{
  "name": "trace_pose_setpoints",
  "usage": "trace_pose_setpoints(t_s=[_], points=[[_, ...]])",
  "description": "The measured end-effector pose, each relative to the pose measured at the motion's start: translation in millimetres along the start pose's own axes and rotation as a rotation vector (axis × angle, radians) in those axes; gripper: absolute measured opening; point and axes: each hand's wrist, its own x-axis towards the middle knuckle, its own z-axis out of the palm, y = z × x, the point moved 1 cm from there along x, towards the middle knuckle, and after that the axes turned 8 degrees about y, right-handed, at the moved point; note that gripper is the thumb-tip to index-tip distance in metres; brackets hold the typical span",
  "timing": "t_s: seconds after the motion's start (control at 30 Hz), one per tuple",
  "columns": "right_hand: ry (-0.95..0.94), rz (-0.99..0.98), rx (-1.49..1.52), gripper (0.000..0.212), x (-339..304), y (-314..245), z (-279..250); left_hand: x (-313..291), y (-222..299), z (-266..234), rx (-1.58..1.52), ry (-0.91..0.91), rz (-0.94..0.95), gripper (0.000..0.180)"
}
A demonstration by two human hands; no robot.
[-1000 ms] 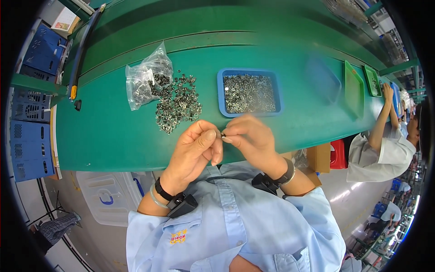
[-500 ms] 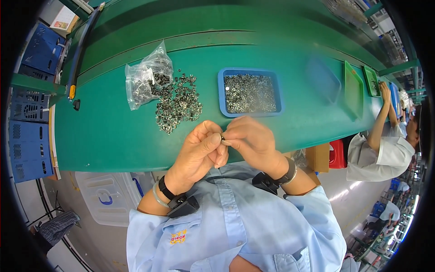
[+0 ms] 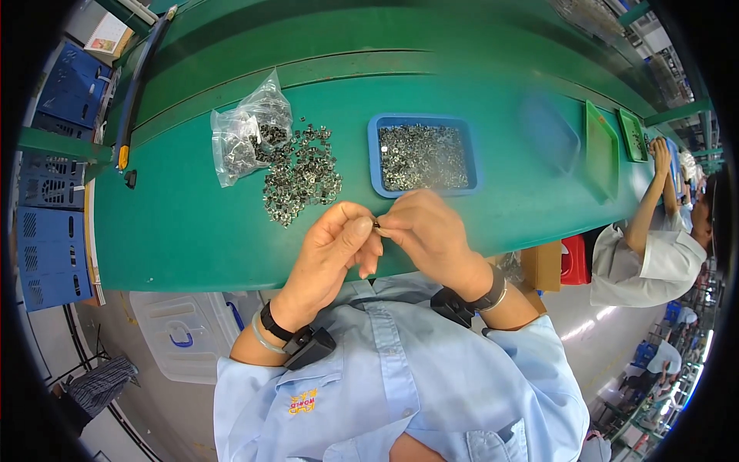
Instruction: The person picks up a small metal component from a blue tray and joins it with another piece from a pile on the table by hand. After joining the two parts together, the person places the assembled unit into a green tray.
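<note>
My left hand point(image 3: 339, 245) and my right hand point(image 3: 427, 235) meet over the near part of the green table. Between their pinched fingertips sits a small dark part point(image 3: 376, 224), mostly covered by the fingers; both hands appear to grip it. Just beyond my left hand lies a loose pile of small black and silver metal parts point(image 3: 302, 177). A clear plastic bag point(image 3: 235, 146) with more such parts opens onto that pile. Past my right hand stands a blue tray point(image 3: 375, 158) filled with similar small parts.
Two green trays point(image 3: 600, 154) point(image 3: 633, 137) stand at the right end of the table point(image 3: 185, 246). A co-worker point(image 3: 643, 254) works there. Blue crates point(image 3: 54, 254) are stacked at the left. A lidded clear box point(image 3: 181, 339) and a cardboard box point(image 3: 541, 267) are below the table's near edge.
Both hands have shifted slightly away from my body, still pinched together around the small part. The pile, bag and tray lie as before.
</note>
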Motion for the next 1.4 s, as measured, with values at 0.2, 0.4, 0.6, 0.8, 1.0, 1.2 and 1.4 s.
trace_pose_setpoints(t_s=[0.2, 0.4, 0.6, 0.8, 1.0, 1.2, 1.4], points=[[0.011, -0.042, -0.078, 0.018, 0.1, -1.0, 2.0, 1.6, -0.1, 0.1, 0.140, 0.060, 0.061, 0.012], [-0.005, 0.032, -0.071, 0.016, -4.1, -0.4, 3.8, 5.1, -9.0, -2.9, 0.098, 0.049, 0.053, 0.013], [0.009, -0.070, -0.276, 0.017, 8.1, 14.7, -20.5, 4.0, -3.8, -5.6, 0.049, 0.115, -0.003, 0.015], [-0.004, -0.032, -0.593, 0.014, 36.7, 39.8, -40.7, -12.7, 1.6, -41.9, 0.055, 0.174, 0.026, 0.016], [-0.230, -0.186, -0.537, 0.012, 54.9, 39.6, 12.8, -15.3, 3.2, -50.1, -0.013, 0.161, 0.031, 0.014], [-0.409, -0.272, -0.598, 0.011, 61.1, 41.7, 47.8, -15.3, 5.7, -53.0, -0.049, 0.145, 0.018, 0.013], [-0.414, -0.229, -0.550, 0.011, 61.3, 40.5, 42.9, -11.0, 6.9, -52.4, -0.044, 0.132, 0.030, 0.014]])
